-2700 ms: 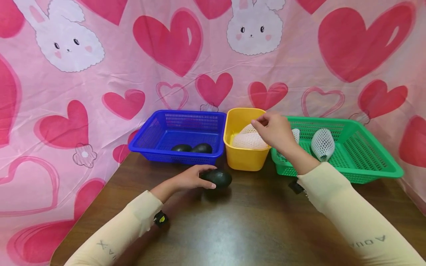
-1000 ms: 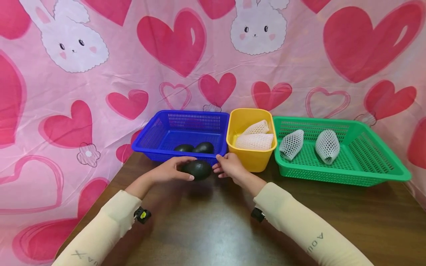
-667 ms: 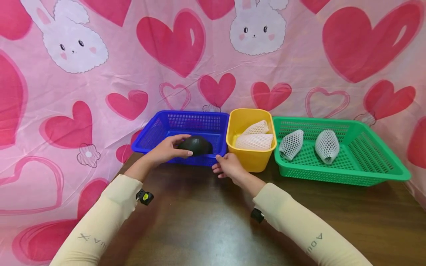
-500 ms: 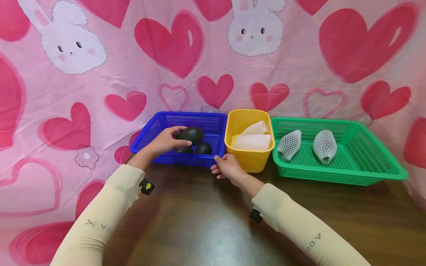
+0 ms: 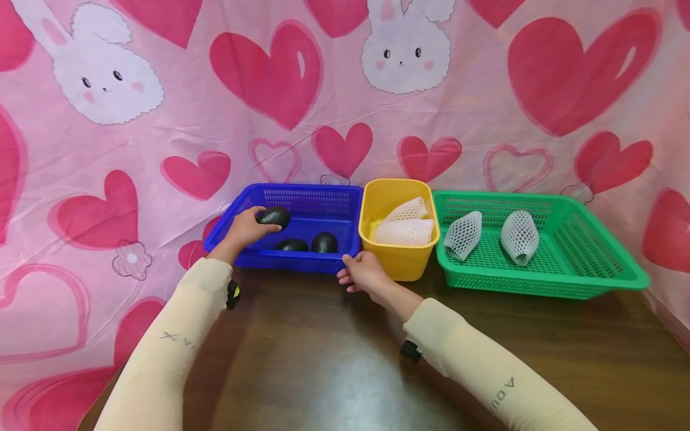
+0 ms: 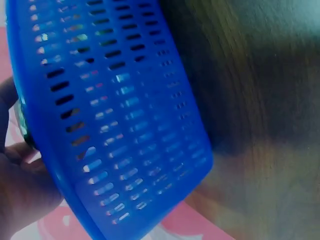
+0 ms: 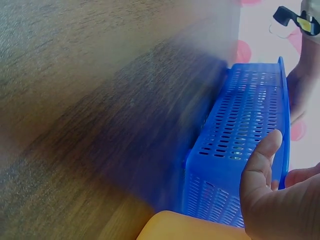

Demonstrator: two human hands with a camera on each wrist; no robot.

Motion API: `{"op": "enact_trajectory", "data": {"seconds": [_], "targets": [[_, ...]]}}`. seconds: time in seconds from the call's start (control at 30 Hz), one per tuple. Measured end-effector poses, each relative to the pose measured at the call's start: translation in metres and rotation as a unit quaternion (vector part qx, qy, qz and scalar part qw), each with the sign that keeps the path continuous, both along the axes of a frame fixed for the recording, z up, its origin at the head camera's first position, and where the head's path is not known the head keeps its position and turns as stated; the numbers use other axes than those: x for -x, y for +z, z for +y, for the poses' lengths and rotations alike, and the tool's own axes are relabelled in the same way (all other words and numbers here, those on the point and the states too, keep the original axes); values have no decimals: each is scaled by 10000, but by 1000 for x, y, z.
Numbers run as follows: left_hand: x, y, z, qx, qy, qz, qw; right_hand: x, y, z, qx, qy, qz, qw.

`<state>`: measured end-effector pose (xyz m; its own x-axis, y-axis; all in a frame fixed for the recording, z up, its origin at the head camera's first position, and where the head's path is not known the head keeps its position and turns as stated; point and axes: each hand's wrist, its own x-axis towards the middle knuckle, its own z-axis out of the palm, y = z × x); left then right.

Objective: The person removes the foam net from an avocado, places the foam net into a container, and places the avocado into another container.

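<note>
In the head view my left hand (image 5: 247, 229) holds a dark avocado (image 5: 275, 219) inside the blue basket (image 5: 299, 261), toward its left side. Two more avocados lie near the basket's front wall: one dark oval avocado (image 5: 291, 245) and a rounder-looking avocado (image 5: 325, 242). My right hand (image 5: 369, 273) pinches the basket's rim at the front right corner. In the right wrist view, the thumb or a finger of that right hand (image 7: 270, 195) lies along the basket's outer wall. The left wrist view shows the basket wall (image 6: 125, 115) hiding most of the held avocado.
A yellow bin (image 5: 399, 261) with white foam net sleeves (image 5: 405, 231) stands right of the blue basket. Beyond it, a green basket (image 5: 544, 284) contains two net-wrapped fruits, one net-wrapped fruit (image 5: 463, 235) left of another net-wrapped fruit (image 5: 520, 236). All stand on a brown wooden table (image 5: 323, 353).
My left hand has carried the avocado from above the table into the blue basket and leftward. My right hand came from the yellow bin to the blue basket's corner and has stayed there.
</note>
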<state>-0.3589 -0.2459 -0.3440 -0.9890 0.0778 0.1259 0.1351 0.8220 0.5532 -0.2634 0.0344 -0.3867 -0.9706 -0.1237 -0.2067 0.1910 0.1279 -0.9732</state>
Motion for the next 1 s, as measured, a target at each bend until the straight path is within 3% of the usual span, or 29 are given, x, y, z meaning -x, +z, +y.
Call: {"op": "enact_trajectory", "data": {"seconds": [0.13, 0.3, 0.57, 1.0], "targets": [[1, -2, -6, 287, 282, 92, 9991, -1, 1, 0, -16, 2, -4, 10000], [-1, -3, -12, 502, 473, -118, 9975, -2, 2, -1, -58, 9, 8, 10000], [2, -10, -16, 810, 532, -483, 9941, -4, 3, 0, -95, -23, 18, 10000], [1, -9, -13, 1325, 439, -1060, 9845, -3, 1, -1, -150, -26, 38, 9999]]}}
